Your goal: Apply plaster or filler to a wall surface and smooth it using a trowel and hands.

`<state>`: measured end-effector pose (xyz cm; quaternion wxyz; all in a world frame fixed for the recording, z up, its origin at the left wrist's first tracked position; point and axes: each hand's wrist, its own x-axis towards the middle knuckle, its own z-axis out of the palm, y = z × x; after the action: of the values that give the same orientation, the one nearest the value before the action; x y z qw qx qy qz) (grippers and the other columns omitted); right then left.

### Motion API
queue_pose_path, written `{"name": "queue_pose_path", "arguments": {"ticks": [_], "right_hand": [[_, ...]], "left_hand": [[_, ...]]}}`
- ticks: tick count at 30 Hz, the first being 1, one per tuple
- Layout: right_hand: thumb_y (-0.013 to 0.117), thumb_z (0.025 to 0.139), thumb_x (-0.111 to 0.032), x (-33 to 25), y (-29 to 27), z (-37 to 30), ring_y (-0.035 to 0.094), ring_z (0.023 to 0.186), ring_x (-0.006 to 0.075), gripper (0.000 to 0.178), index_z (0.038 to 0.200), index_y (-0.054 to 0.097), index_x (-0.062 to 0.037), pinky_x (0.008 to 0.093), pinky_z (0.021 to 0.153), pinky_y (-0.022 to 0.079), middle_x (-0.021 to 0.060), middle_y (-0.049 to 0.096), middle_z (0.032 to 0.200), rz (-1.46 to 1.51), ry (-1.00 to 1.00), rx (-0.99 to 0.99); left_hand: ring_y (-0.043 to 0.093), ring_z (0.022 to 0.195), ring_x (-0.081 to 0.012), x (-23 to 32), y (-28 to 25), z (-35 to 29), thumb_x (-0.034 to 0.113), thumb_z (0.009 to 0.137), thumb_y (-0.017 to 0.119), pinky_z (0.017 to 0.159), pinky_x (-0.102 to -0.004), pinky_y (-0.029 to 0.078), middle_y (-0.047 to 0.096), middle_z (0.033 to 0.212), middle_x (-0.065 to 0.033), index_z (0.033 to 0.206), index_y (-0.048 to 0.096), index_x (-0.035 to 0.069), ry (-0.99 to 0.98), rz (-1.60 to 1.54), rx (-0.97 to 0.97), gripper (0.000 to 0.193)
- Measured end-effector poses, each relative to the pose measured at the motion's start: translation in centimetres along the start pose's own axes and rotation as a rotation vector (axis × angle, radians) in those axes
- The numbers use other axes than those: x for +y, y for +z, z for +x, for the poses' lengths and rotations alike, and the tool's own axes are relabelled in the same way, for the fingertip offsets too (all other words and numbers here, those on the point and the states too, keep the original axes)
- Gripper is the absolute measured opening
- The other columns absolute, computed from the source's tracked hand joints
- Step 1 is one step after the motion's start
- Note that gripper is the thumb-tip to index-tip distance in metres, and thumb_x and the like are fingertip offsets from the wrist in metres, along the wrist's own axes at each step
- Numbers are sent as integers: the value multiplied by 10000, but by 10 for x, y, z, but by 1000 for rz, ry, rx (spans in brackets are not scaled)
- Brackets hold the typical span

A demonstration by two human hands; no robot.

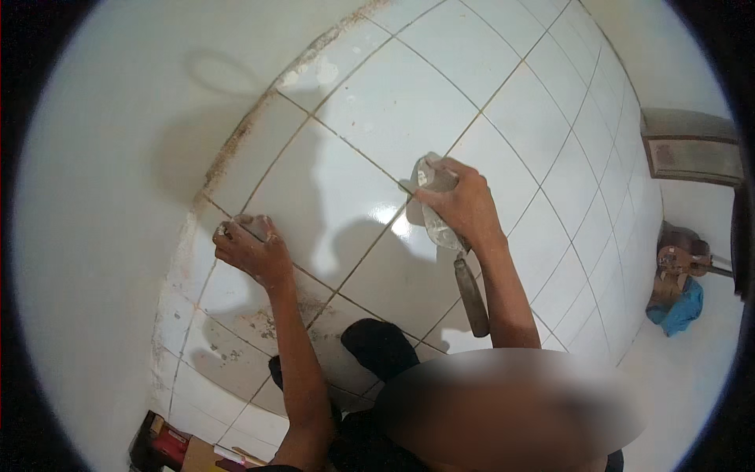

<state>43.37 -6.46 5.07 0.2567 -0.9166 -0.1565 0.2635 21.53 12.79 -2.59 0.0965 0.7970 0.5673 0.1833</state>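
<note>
My right hand grips a trowel by its blade, with fingers and thumb round the sides. The pale, smeared trowel blade ends in a worn wooden handle that points back toward me. At the left, my left hand is closed, fingers curled, over the floor tiles near the wall. A greyish patch shows between its thumb and fingers, but I cannot tell what it is. Whitish residue marks its fingertips. Below both hands spreads the white tiled floor with dark joints.
Crumbly mortar lines the wall's foot, and grey debris lies near my left forearm. My dark-clad foot rests on the tiles. A guitar-like object and blue plastic bag are far right; a box stands lower left.
</note>
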Motion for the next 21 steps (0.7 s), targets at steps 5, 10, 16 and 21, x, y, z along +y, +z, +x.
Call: {"name": "queue_pose_path", "arguments": {"ticks": [5, 10, 16, 21], "right_hand": [[797, 664, -460, -14, -13, 13, 694, 932, 330, 665, 1175, 664, -56, 414, 852, 538, 191, 707, 1010, 36, 86, -50], [786, 660, -484, -4, 8, 3, 686, 931, 342, 645, 1151, 671, -81, 407, 837, 536, 180, 706, 1009, 0, -23, -29], [789, 655, -460, -27, -1, 26, 687, 942, 326, 640, 1167, 666, -96, 421, 858, 537, 165, 707, 1028, -77, 5, 30], [788, 668, -479, -17, -6, 31, 689, 948, 315, 651, 1170, 664, -84, 421, 872, 538, 182, 699, 1045, -74, 38, 9]], "left_hand": [[410, 1066, -359, 13, -4, 1, 165, 811, 680, 936, -507, 362, 455, 1107, -185, 976, 561, 30, -1, -37, -14, 245], [411, 1060, -360, 1, -5, 1, 154, 812, 681, 936, -508, 359, 452, 1104, -178, 967, 555, 37, 1, -34, 0, 232], [416, 1043, -370, -3, 1, -2, 205, 817, 689, 900, -506, 372, 447, 1108, -175, 1028, 560, 53, 60, -27, 42, 290], [412, 1050, -370, 12, -2, -1, 183, 807, 688, 922, -511, 360, 449, 1100, -180, 994, 556, 44, 9, -61, -17, 268]]}}
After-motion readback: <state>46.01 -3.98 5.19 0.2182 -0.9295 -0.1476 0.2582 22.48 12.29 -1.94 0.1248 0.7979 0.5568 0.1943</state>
